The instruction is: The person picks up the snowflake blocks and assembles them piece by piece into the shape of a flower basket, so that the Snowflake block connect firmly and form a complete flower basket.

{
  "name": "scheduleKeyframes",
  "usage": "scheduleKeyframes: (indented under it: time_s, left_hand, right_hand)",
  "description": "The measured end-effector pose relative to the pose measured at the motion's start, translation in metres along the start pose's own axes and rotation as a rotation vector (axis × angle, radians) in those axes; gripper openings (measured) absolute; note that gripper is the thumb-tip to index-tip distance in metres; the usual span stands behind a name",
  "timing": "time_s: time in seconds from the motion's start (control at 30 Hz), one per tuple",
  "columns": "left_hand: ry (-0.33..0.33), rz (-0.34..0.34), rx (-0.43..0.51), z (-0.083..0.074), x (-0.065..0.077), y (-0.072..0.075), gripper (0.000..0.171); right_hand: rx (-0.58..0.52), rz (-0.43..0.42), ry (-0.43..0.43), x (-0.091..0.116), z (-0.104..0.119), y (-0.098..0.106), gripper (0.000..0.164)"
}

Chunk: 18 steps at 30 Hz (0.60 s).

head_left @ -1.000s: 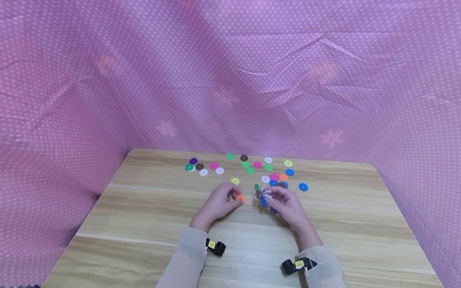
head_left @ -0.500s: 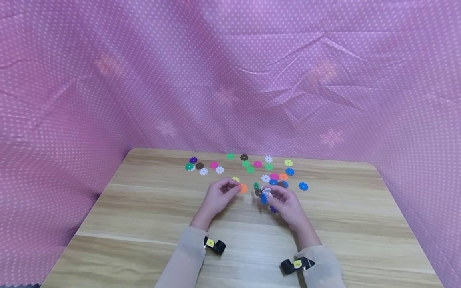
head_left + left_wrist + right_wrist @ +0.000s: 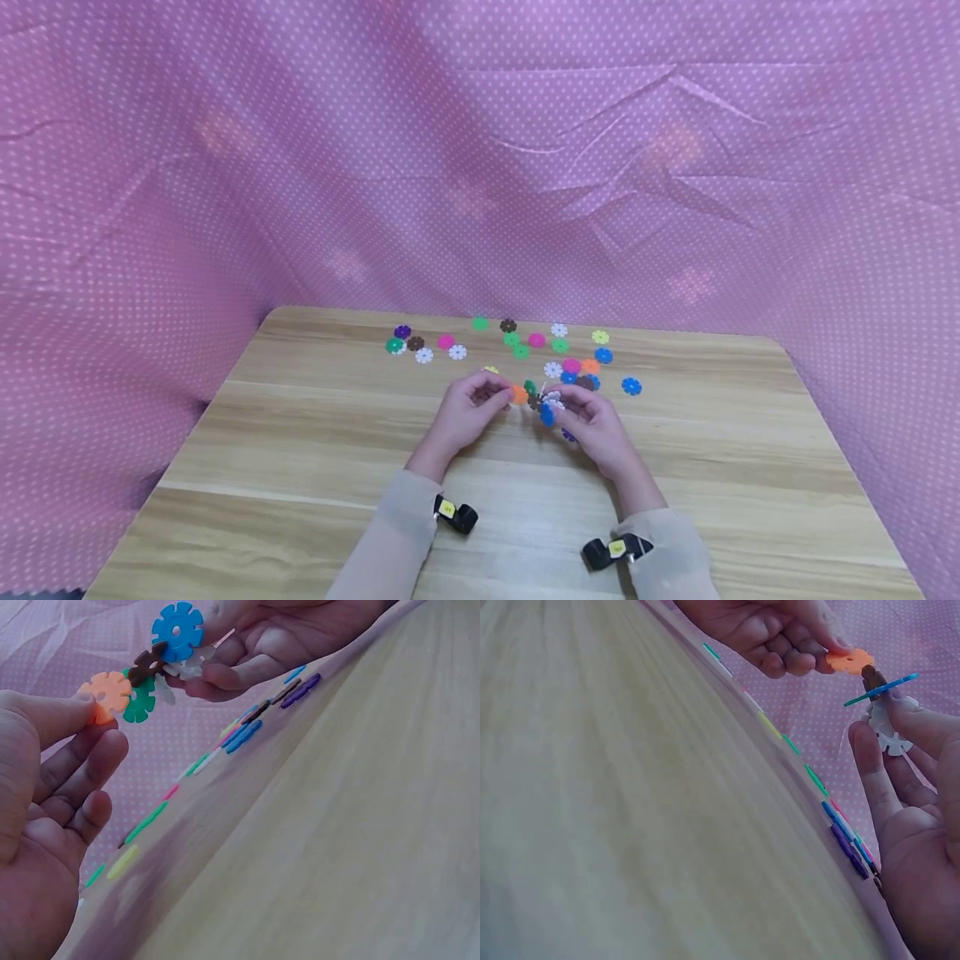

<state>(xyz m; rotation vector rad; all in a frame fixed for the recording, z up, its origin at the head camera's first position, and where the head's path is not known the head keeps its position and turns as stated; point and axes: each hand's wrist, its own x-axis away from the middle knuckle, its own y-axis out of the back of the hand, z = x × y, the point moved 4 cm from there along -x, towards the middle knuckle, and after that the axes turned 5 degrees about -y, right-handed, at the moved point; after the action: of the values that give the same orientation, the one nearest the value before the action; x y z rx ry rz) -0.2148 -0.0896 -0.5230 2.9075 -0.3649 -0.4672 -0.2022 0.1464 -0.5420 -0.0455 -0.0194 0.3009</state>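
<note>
- The left hand (image 3: 462,417) pinches an orange flower disc (image 3: 519,395) by its edge, just left of the flower bunch (image 3: 547,413).
- The right hand (image 3: 600,429) pinches the flower bunch from its right side. The bunch is up off the table (image 3: 510,508) and has blue, brown, dark green and white bits stuck together.
- The orange flower disc is very close to the bunch. I cannot tell if they touch.
- A purple disc (image 3: 569,434) lies near the bunch, on the person's side and a bit right. The right hand covers some of it.
- A yellow disc (image 3: 491,369) lies left of the bunch and farther back. The left hand hides most of it.
- Just past the bunch, to the right, a dark brown disc (image 3: 584,383) overlaps a blue one. A pink disc (image 3: 572,366) and a white disc (image 3: 552,369) are close by.
- Farther right of the bunch is a lone blue disc (image 3: 632,387).
- Well left of the bunch, a dark green disc (image 3: 393,345) partly covers a white one.
- Behind everything past the bunch hangs a pink dotted cloth (image 3: 480,167).
</note>
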Motion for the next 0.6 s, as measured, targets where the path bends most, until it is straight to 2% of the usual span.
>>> scheduleKeyframes:
  time_s: [0.6]
  left_hand:
    - [-0.020, -0.001, -0.012, 0.0005, -0.0003, -0.0023, 0.010]
  right_hand:
    - [-0.015, 0.028, 0.020, 0.0010, -0.0010, 0.0006, 0.036]
